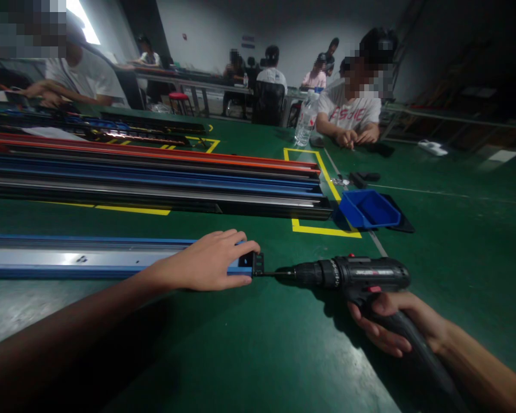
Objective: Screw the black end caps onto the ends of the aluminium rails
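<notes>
On the housing of the cordless drill [372, 269] there is a line of pale and reddish letters, but they are too blurred to read. Across the white T-shirt [348, 106] of a person sitting at the far side, large pinkish letters are printed; they look like "ESDIE", though I cannot be certain of each letter. The clear plastic bottle [304, 123] near this person shows small red marks, also not readable.

The blue-edged metal rail [124, 258] lies at the near left on the green tabletop [241, 355]. Its long axis runs from left to right, and its end with the black end cap [258, 265] points to the right. The drill faces it from the right: its chuck and thin bit [277, 273] point to the left, almost in line with the rail, while its handle slopes toward the near right. The tip of the bit reaches the end cap; whether it sits in a hole, I cannot tell.

The left hand [206, 261] holds the rail at its right end, the thumb on the near edge and the other fingers across the top and far side. The right hand [427, 318] is closed around the drill handle, with one fingertip just beside the red trigger [374, 289].

Beyond the rail, longer orange, blue and black profiles [155, 180] lie nearly parallel, and a blue plastic bin [372, 209] stands to their right.
</notes>
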A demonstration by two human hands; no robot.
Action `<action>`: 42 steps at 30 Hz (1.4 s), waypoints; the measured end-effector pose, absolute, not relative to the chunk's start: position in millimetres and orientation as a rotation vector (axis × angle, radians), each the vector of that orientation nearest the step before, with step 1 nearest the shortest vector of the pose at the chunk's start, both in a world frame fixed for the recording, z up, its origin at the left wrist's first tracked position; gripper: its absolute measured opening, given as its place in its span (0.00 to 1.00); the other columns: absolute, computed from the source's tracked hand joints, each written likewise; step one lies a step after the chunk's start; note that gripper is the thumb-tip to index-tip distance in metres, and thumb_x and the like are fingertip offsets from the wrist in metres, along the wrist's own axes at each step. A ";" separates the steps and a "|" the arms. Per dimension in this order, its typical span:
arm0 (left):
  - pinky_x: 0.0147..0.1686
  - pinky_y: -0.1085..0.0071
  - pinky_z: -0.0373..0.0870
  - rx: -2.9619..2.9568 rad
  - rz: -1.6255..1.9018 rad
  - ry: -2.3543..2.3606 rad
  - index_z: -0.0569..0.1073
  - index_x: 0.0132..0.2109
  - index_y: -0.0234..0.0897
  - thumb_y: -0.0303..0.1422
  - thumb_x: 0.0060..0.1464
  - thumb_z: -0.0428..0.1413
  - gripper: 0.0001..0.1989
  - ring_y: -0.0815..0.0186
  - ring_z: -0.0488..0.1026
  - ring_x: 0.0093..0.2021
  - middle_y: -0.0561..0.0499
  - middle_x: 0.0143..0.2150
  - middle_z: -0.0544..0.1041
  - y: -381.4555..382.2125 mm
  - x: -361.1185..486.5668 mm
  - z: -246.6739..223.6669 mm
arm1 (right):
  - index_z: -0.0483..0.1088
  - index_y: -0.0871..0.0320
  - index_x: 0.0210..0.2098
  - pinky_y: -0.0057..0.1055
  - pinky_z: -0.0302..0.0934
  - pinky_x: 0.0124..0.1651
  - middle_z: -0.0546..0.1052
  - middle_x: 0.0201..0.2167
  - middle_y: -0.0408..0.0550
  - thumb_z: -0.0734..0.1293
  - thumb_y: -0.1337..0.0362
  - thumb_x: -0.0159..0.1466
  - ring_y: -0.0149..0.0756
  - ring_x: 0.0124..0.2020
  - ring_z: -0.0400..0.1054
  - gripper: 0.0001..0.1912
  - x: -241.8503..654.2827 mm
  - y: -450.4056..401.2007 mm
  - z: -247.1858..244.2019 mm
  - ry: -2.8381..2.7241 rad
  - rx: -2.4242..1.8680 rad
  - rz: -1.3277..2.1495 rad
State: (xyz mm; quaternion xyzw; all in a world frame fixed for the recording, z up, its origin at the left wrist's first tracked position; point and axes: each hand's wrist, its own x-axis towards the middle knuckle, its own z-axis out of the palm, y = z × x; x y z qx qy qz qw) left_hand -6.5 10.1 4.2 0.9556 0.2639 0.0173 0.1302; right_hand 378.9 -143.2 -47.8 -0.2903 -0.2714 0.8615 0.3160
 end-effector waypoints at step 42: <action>0.48 0.59 0.66 2.755 0.044 0.759 0.68 0.60 0.48 0.50 0.63 0.56 0.23 0.55 0.71 0.49 0.47 0.50 0.72 11.1 -7.9 3.3 | 0.78 0.69 0.49 0.21 0.66 0.25 0.77 0.33 0.51 0.65 0.64 0.64 0.19 0.16 0.59 0.18 380.4 -144.9 -50.6 -0.708 -0.681 2.281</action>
